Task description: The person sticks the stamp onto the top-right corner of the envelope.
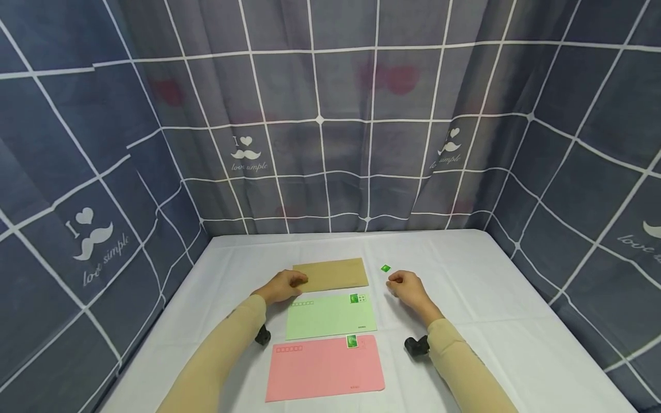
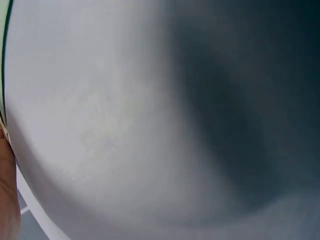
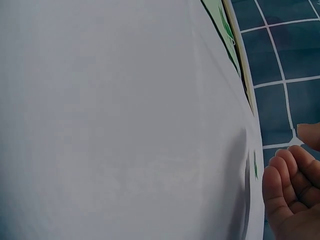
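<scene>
A brown envelope (image 1: 333,274) lies farthest back of three envelopes on the white table. My left hand (image 1: 283,285) grips its left end, fingers curled at the edge; in the left wrist view only a strip of that hand (image 2: 7,190) shows at the left border. A small green stamp (image 1: 385,268) rests on the cloth right of the brown envelope. Just in front of the stamp is my right hand (image 1: 407,287), its fingers loosely bent and nothing between them. The right wrist view shows a gap between thumb and fingertips of this hand (image 3: 295,195).
Nearer than the brown envelope lies a light green envelope (image 1: 330,318) with a stamp (image 1: 354,298) at its upper right. Nearest is a pink envelope (image 1: 324,370) with a stamp (image 1: 352,342) at its top edge. Dark grid-patterned curtains (image 1: 341,149) enclose the table (image 1: 490,298).
</scene>
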Demonstrator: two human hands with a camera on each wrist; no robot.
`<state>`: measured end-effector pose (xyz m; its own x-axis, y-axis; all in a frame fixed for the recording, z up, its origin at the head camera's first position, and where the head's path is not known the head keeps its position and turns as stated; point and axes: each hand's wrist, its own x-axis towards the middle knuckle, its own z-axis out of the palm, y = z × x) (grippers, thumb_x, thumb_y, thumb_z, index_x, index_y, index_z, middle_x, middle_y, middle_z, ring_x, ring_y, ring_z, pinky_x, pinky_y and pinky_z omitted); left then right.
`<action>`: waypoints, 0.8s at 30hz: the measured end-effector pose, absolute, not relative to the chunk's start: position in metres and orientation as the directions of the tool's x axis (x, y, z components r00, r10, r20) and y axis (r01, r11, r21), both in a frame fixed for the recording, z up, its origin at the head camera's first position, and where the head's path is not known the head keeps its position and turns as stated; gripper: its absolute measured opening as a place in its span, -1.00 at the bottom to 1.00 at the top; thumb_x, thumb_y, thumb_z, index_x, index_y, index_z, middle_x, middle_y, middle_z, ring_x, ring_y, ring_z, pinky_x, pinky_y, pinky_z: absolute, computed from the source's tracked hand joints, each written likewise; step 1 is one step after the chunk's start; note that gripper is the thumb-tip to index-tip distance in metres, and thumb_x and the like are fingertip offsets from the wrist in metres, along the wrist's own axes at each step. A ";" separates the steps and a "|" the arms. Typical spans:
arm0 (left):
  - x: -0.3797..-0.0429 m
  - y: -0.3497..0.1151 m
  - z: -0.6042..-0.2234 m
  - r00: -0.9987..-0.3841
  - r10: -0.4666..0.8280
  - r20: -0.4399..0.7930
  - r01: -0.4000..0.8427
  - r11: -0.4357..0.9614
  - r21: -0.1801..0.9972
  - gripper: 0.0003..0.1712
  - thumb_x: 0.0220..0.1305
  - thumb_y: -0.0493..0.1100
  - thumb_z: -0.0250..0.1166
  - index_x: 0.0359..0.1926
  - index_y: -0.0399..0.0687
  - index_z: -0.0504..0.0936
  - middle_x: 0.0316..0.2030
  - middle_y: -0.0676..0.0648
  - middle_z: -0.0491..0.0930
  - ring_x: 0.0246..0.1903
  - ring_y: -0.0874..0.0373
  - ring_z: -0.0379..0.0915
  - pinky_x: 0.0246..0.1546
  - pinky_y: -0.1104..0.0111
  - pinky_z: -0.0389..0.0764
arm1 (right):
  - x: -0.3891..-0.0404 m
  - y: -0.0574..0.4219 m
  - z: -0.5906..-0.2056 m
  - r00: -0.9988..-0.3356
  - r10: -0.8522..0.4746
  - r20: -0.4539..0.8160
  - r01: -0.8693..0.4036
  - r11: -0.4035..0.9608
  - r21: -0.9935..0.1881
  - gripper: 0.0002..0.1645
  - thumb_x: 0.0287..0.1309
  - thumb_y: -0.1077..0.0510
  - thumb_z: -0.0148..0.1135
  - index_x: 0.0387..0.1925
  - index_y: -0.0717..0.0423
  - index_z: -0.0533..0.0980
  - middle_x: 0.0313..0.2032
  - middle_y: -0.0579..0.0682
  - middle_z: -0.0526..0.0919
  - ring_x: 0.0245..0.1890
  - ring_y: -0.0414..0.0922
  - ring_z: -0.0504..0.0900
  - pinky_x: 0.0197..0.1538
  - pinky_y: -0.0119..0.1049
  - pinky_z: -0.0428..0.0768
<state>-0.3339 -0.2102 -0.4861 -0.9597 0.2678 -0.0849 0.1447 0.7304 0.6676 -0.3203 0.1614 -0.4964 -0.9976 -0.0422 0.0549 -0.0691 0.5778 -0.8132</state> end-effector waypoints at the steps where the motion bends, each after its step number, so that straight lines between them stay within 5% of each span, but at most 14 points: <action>1: -0.334 -0.211 -0.486 -0.959 0.271 -0.084 0.147 0.726 0.671 -0.54 0.20 -0.42 0.37 0.14 -0.15 0.64 0.21 -0.16 0.59 0.34 -0.14 0.38 0.41 0.01 0.34 | -0.321 0.162 -0.496 -0.998 -0.037 0.057 -0.068 0.577 -0.814 -0.77 0.24 0.21 0.28 -0.15 0.31 0.63 -0.31 0.10 0.71 -0.37 -0.15 0.60 -0.32 -0.36 0.54; 24: -0.320 -0.210 -0.480 -0.937 0.342 -0.074 0.212 0.723 0.657 -0.55 0.17 -0.41 0.39 0.12 -0.18 0.64 0.17 -0.18 0.61 0.29 -0.19 0.40 0.36 -0.03 0.38 | -0.347 0.173 -0.493 -0.999 0.001 0.042 -0.032 0.638 -0.770 -0.75 0.25 0.20 0.28 -0.16 0.35 0.62 -0.24 0.19 0.71 -0.31 -0.07 0.61 -0.29 -0.31 0.57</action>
<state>-0.3196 -0.2101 -0.4803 -0.9368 0.3420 -0.0737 0.2124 0.7235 0.6569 -0.3467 0.1730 -0.4932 -0.9991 0.0005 0.0421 -0.0321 0.6377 -0.7696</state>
